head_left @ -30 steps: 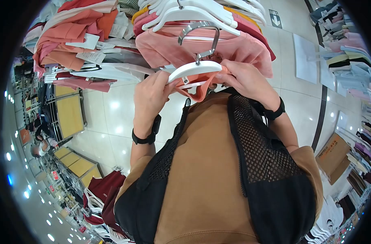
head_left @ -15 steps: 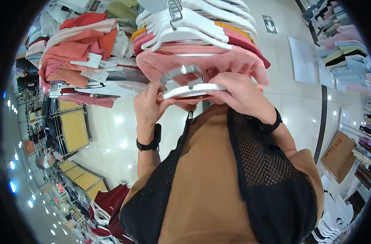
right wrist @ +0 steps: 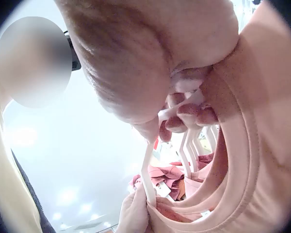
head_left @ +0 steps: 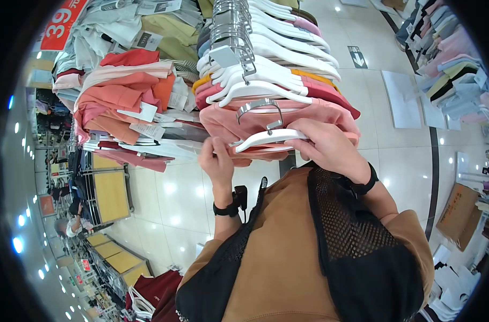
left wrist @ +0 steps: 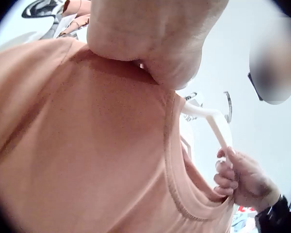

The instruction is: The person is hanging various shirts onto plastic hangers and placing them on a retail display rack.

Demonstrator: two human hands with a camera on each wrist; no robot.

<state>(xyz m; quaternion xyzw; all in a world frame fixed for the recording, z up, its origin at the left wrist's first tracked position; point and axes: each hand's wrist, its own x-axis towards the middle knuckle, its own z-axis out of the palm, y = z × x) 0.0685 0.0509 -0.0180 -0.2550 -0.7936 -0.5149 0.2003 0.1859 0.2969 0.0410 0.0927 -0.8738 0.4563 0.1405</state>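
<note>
A white hanger [head_left: 271, 137] with a metal hook carries a coral shirt [left wrist: 111, 141] in front of the rack. My right hand [head_left: 330, 147] grips the hanger's right arm near the neckline; in the right wrist view its fingers [right wrist: 186, 115] curl round the white plastic. At the hanger's left end, my left hand [head_left: 217, 163] pinches the shirt's shoulder fabric, its fingers curled. The left wrist view shows the round neckline [left wrist: 177, 194] hanging between both hands. The metal hook [head_left: 260, 107] stands up free, overlapping the pink shirt [head_left: 228, 119] behind it.
White hangers [head_left: 276, 51] with pink, red and yellow garments fill the rail ahead. Folded coral clothes [head_left: 107, 102] with tags lie on a display at left. More clothing stacks [head_left: 459, 59] stand at right, a cardboard box [head_left: 459, 214] below them. Tiled floor [head_left: 174, 198] shows between.
The hanger has swung toward the rack and tilts with its right side higher. My left hand has slid outward from the neckline to the shoulder. The view takes in more of the rail.
</note>
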